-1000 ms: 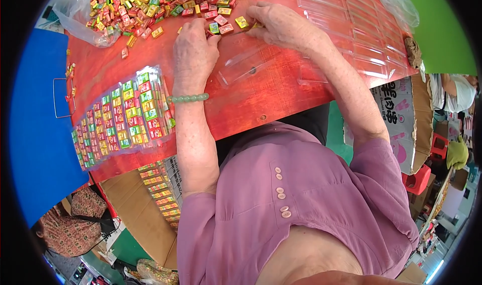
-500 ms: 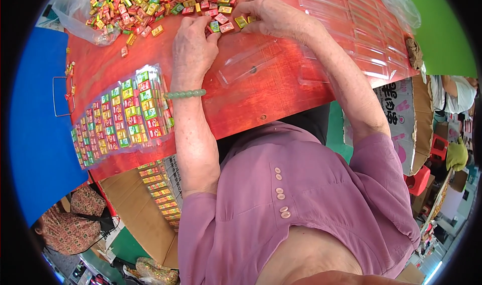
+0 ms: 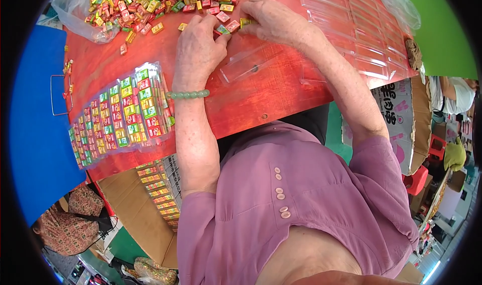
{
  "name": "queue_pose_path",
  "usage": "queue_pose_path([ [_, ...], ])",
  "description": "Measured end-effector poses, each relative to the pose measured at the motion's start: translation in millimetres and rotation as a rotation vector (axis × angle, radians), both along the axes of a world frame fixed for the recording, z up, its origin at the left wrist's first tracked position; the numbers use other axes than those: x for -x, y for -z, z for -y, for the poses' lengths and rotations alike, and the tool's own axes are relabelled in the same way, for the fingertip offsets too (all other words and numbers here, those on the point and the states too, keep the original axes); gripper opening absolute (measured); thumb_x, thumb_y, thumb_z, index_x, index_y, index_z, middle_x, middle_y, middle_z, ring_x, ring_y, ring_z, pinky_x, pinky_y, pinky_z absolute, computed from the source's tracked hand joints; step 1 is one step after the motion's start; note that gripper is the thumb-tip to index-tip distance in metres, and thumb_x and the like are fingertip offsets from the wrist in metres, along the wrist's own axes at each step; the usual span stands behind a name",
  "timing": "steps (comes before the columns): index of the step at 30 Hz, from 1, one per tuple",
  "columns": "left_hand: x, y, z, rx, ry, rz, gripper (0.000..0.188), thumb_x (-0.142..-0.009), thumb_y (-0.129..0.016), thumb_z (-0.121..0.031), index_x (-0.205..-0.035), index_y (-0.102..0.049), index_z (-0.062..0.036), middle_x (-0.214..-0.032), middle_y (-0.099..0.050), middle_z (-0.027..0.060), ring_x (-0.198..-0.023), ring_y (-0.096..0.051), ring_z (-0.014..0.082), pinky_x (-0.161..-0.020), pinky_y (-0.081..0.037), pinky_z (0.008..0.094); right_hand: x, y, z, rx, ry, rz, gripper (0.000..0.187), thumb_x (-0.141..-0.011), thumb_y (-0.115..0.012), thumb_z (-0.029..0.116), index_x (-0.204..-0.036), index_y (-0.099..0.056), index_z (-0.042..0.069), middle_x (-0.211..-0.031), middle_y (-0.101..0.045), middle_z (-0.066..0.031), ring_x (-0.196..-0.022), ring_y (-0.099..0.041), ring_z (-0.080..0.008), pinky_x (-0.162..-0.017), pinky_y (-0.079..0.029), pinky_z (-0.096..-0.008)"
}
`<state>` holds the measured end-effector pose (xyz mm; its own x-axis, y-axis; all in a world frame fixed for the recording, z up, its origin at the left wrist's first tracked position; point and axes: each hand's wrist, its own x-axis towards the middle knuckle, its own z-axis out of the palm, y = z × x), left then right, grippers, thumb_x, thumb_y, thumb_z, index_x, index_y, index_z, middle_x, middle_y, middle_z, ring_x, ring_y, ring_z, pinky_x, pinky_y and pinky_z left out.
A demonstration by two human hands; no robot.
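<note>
Both hands work at the near edge of a heap of small red, yellow and green boxes. My left hand, with a green bead bracelet on its wrist, has its fingers and thumb curled around a green small box. A red small box lies against it, between the two hands. My right hand pinches a yellow small box between thumb and fingers, which partly cover it. Just below the hands lies a narrow clear plastic tray on the red table.
Filled clear trays with rows of small boxes are stacked at the left. Clear compartment trays lie at the right. A plastic bag surrounds the heap's left side. An open carton stands below the table's left edge.
My left hand has shifted slightly right, toward my right hand, with the small boxes between them moving right too. A yellow small box now shows behind my left hand.
</note>
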<state>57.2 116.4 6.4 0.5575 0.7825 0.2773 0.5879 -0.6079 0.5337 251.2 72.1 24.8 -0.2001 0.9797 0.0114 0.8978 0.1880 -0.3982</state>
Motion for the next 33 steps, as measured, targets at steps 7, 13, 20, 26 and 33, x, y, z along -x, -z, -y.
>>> queue_pose_path([
  [7,-2.3,0.6,2.7,0.059,0.108,0.063,0.029,-0.078,-0.076,-0.012,-0.103,-0.069,-0.0015,-0.096,-0.062,0.0185,-0.091,-0.064,0.0366,-0.080,-0.051,0.0459,-11.9,19.0,-9.5,-0.211,0.030,0.016,0.027,-0.084,-0.072,0.023,-0.097,-0.065,0.000,-0.103,-0.064,-0.0205,-0.098,-0.064,-0.0384,-0.084,-0.051,-0.0468],
  [13,-0.1,1.8,1.3,-0.036,0.010,0.012,0.027,-0.080,-0.074,-0.011,-0.104,-0.068,0.0000,-0.099,-0.062,0.0189,-0.095,-0.063,0.0374,-0.083,-0.052,0.0451,-5.6,7.3,-1.2,-0.125,0.063,-0.031,0.032,-0.085,-0.073,0.026,-0.100,-0.064,0.000,-0.103,-0.063,-0.0203,-0.099,-0.064,-0.0381,-0.086,-0.051,-0.0464],
  [20,1.0,1.0,-0.6,0.022,-0.066,0.000,0.029,-0.081,-0.075,-0.012,-0.105,-0.067,0.0005,-0.102,-0.062,0.0187,-0.098,-0.063,0.0374,-0.086,-0.052,0.0446,11.5,18.0,1.5,-0.212,0.164,0.033,0.042,-0.087,-0.072,0.030,-0.122,-0.060,0.009,-0.118,-0.059,-0.0191,-0.101,-0.064,-0.0386,-0.085,-0.053,-0.0454],
  [26,-0.7,3.6,-2.1,0.002,-0.106,-0.031,0.028,-0.082,-0.073,-0.013,-0.107,-0.067,-0.0009,-0.103,-0.062,0.0180,-0.099,-0.063,0.0369,-0.085,-0.052,0.0448,13.0,21.5,-1.7,-0.208,0.162,0.043,0.037,-0.090,-0.070,0.029,-0.123,-0.062,0.014,-0.117,-0.058,-0.0189,-0.099,-0.064,-0.0382,-0.084,-0.053,-0.0456],
  [33,-5.3,9.2,-4.7,-0.072,-0.125,-0.048,0.031,-0.085,-0.070,-0.017,-0.113,-0.066,-0.0037,-0.108,-0.061,0.0172,-0.097,-0.065,0.0372,-0.081,-0.054,0.0478,3.9,25.0,-18.0,-0.202,0.127,0.052,0.035,-0.090,-0.068,0.029,-0.122,-0.064,0.014,-0.114,-0.059,-0.0201,-0.102,-0.065,-0.0367,-0.086,-0.053,-0.0468],
])
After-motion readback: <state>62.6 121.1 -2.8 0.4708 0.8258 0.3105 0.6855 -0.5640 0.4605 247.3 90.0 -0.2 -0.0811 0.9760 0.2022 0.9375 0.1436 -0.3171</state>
